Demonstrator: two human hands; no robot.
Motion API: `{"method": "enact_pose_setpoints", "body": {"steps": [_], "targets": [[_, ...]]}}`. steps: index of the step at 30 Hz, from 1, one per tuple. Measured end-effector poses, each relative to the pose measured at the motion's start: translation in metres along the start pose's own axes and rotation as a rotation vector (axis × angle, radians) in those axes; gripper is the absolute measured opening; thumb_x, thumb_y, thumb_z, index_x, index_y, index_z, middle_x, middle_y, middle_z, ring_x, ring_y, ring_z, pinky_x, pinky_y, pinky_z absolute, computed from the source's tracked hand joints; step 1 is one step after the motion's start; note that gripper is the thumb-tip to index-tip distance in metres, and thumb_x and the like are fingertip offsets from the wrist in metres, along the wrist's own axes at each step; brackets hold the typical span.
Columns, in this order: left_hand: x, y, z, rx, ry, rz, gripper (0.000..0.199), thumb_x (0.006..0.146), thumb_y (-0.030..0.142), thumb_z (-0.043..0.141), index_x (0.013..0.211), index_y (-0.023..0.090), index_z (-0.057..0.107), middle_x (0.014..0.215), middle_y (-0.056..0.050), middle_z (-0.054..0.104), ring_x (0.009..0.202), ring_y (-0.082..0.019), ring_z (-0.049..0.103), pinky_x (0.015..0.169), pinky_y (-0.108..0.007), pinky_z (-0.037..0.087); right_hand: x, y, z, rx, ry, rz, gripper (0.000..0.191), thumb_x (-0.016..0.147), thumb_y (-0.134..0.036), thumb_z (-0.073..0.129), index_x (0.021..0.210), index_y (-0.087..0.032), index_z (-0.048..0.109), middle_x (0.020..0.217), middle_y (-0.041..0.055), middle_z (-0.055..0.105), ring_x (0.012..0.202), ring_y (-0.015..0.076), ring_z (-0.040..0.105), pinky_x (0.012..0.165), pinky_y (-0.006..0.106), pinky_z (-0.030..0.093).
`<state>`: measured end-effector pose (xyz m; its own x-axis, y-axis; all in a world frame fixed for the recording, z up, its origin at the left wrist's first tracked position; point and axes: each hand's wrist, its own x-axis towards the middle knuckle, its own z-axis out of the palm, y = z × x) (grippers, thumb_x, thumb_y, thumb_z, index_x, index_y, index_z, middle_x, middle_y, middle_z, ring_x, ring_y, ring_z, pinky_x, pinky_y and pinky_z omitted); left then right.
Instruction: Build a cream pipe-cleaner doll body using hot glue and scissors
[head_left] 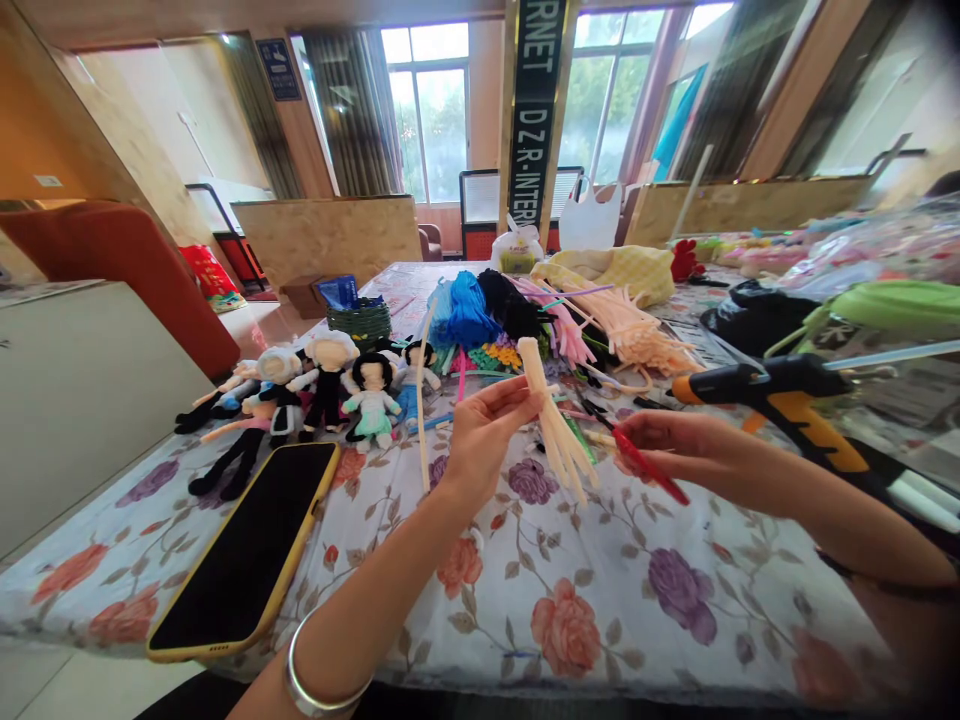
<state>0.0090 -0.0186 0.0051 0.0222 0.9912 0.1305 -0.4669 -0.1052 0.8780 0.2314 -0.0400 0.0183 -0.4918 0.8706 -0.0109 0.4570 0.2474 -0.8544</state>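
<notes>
My left hand (pixel 491 430) pinches a bundle of cream fuzzy stems (pixel 559 435) between thumb and fingers. The bundle is bound together at its top, and its loose ends fan out downward to the right. In my right hand (pixel 679 450) are scissors with red handles (pixel 651 463). Their dark blades point up and left toward the bundle and look parted. Behind the bundle lie piles of blue stems (pixel 465 312), black stems (pixel 510 305) and peach stems (pixel 637 335). A single cream stem (pixel 422 400) stands out left of my left hand.
Several small dolls (pixel 371 400) sit at the left, behind a phone in a yellow case (pixel 247 550). A black and orange glue gun (pixel 787 400) lies at the right, near a green bag (pixel 892 310). Floral cloth (pixel 525 570) covers the table.
</notes>
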Motion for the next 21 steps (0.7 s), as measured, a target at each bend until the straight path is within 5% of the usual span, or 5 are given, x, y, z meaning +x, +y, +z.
{"method": "enact_pose_setpoints", "body": {"steps": [4, 10, 21], "targets": [[-0.001, 0.001, 0.000, 0.026, -0.030, -0.007, 0.029, 0.055, 0.023, 0.081, 0.082, 0.016, 0.073, 0.083, -0.004, 0.073, 0.075, -0.015, 0.066, 0.075, -0.029, 0.052, 0.002, -0.009, 0.015, -0.011, 0.119, -0.040, 0.029, 0.079, -0.047, 0.058, 0.085, -0.018, 0.056, 0.070, 0.0015, 0.057, 0.057, 0.0105, 0.053, 0.049, 0.022, 0.046], [-0.001, 0.001, 0.000, 0.040, -0.046, -0.018, 0.031, 0.055, 0.024, 0.081, 0.084, 0.015, 0.073, 0.084, -0.005, 0.073, 0.076, -0.016, 0.066, 0.079, -0.031, 0.051, 0.005, -0.010, 0.024, -0.343, 0.350, -0.119, 0.035, 0.072, -0.051, 0.064, 0.068, -0.019, 0.050, 0.055, -0.0039, 0.048, 0.049, 0.0085, 0.042, 0.046, 0.021, 0.039], [-0.004, 0.003, 0.004, 0.048, -0.049, -0.040, 0.029, 0.054, 0.021, 0.081, 0.081, 0.014, 0.073, 0.079, -0.004, 0.073, 0.073, -0.015, 0.066, 0.078, -0.031, 0.051, 0.008, -0.010, 0.028, -0.484, 0.403, -0.156, 0.030, 0.074, -0.047, 0.061, 0.069, -0.020, 0.047, 0.053, -0.0042, 0.048, 0.047, 0.0084, 0.041, 0.045, 0.021, 0.036]]}}
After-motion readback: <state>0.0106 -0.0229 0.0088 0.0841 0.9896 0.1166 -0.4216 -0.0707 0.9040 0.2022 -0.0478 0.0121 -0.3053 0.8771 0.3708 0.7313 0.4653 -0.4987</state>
